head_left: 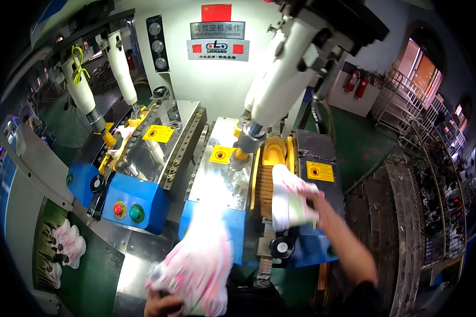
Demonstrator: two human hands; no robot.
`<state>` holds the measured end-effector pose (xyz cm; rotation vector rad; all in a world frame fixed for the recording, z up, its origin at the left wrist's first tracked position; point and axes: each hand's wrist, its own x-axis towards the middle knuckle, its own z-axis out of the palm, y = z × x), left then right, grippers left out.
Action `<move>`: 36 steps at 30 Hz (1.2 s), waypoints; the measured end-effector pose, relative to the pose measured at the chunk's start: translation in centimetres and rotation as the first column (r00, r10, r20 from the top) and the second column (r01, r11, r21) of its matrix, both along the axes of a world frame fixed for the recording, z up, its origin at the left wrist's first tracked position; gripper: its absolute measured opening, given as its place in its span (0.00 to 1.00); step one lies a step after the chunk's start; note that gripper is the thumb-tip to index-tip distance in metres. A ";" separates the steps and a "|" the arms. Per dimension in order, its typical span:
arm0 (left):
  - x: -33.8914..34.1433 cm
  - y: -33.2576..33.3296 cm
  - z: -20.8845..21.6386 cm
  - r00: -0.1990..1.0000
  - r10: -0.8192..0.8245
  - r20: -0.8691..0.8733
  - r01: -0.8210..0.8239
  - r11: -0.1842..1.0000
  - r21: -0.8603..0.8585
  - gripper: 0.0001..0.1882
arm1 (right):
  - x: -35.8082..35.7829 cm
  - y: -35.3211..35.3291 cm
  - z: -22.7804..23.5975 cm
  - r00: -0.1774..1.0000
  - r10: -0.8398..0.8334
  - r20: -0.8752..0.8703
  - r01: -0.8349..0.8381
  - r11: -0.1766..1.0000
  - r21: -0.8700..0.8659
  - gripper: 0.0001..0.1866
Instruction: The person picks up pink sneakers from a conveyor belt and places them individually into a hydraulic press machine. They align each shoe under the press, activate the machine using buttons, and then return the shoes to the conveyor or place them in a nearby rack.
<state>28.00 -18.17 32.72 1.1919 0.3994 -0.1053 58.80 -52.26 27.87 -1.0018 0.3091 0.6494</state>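
Observation:
At the lower middle, my left hand [163, 305] is closed around a white and pink sneaker [203, 272], which is smeared by motion and glare. Over to the right, my right hand [318, 205] grips a second sneaker [288, 199], white with pink and pale green parts. That shoe is tilted at the front of the right press station, just before its yellow shoe-shaped pad [274, 155]. Yellow side pads flank this bed, and a white press cylinder [274, 87] angles down beside it. My right fingers are partly hidden behind the shoe.
In the left press station, a pink and white shoe [122, 135] sits under yellow-tipped rods. A red button [119, 210] and a green button [136, 213] are on its blue front. Several sneakers [67, 244] lie at lower left. A wire rack [433, 190] stands at right.

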 end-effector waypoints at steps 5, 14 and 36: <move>-9.9 1.1 -4.6 0.824 0.454 -0.338 -0.418 0.891 0.179 0.22 | 11.8 3.5 -3.4 0.927 0.270 0.261 0.006 0.683 -0.730 0.23; -14.8 1.4 -12.9 0.550 0.729 -0.407 -0.718 0.662 0.214 0.16 | 8.7 7.7 -6.7 0.816 0.431 0.386 0.285 0.281 -0.917 0.37; -7.3 9.4 -15.0 0.683 0.387 -0.620 -0.407 0.906 0.117 0.08 | -10.4 29.4 -8.2 0.094 0.840 0.534 0.511 0.420 -0.750 0.27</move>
